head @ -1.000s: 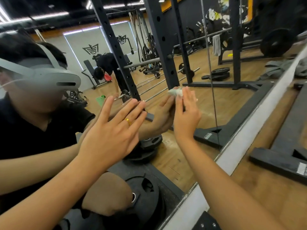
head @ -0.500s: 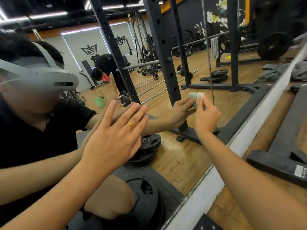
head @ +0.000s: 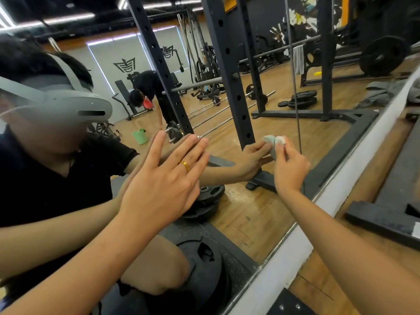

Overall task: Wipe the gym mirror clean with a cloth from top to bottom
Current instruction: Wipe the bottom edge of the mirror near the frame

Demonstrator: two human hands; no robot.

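Observation:
The gym mirror [head: 268, 214] fills most of the view and runs down to a white strip at its base. A small bunched pale cloth [head: 280, 140] is pressed against the lower part of the glass, pinched in my right hand [head: 289, 167]. My left hand [head: 168, 180], with a gold ring on one finger, lies flat on the glass to the left, fingers spread and holding nothing. Both hands and the cloth are doubled by their reflections.
The white baseboard [head: 327, 201] runs diagonally under the mirror, with wooden floor and a black rack foot [head: 381, 221] to its right. Reflected in the glass are a black squat rack, weight plates, barbells, a green bucket and a bending person.
My right hand has carried the cloth to the right and slightly down along the glass. My left hand has stayed flat in about the same place.

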